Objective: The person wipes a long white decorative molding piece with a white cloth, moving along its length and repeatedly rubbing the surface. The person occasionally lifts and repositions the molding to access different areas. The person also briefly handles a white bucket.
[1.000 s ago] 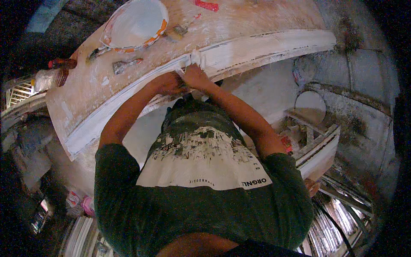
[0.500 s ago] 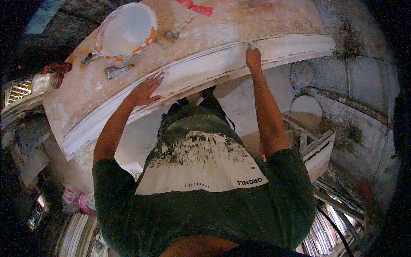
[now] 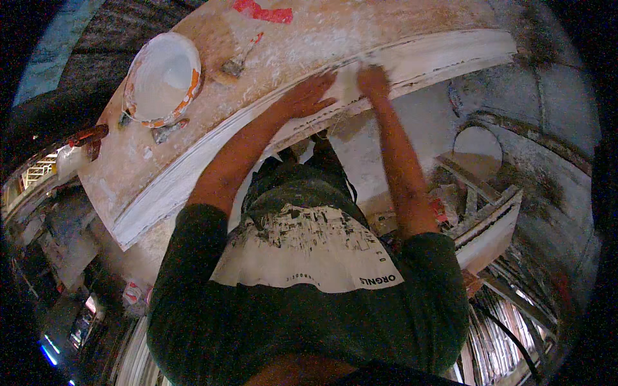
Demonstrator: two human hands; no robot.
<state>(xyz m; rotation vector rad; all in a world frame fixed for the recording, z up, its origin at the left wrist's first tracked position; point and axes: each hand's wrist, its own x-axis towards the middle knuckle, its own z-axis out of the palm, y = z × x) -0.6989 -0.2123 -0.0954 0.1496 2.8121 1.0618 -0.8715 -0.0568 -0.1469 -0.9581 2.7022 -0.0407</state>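
Note:
A long, curved white moulding (image 3: 444,56) lies along the near edge of a brown, white-smeared board (image 3: 302,40). My left hand (image 3: 308,96) rests on the moulding with its fingers stretched out and holds nothing. Just to its right, my right hand (image 3: 374,82) is closed against the moulding's surface, smeared by motion. Whatever its fingers may hold is hidden. Dark lines and rough spots run along the moulding's edges.
A white bucket (image 3: 192,96) with orange on its rim stands on the board at left. A scraper (image 3: 168,132) lies beside it, another stained tool (image 3: 235,64) farther right. A red strip (image 3: 262,11) sits at the back. A wooden frame (image 3: 486,225) stands at right.
My left hand has slid right along the moulding, close to my right hand. My right hand remains on the moulding, now blurred. The whole view has shifted somewhat.

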